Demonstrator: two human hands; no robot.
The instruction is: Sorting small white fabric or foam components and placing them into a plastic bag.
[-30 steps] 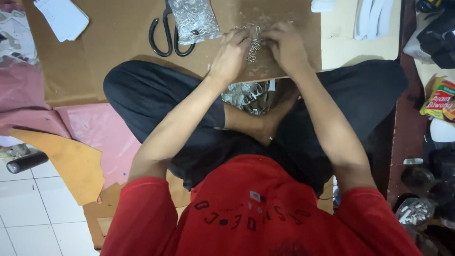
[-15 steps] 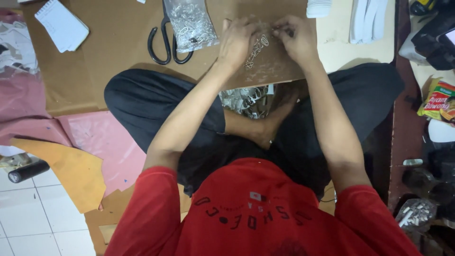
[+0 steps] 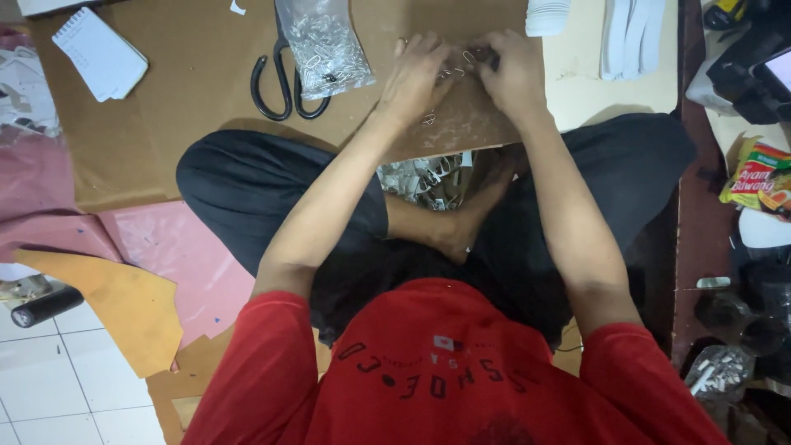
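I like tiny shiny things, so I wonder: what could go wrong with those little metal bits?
The small metal rings lie loose between the left hand and right hand, near the cardboard's front edge, so some might slip into the lap. The open scissors lie near the left forearm, which might brush the blades.

A clear plastic bag (image 3: 324,43) beside the scissors; a red-green-yellow packet (image 3: 756,174) far right.

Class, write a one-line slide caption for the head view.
Both hands, left hand and right hand, sort small metal clips on brown cardboard beside scissors.
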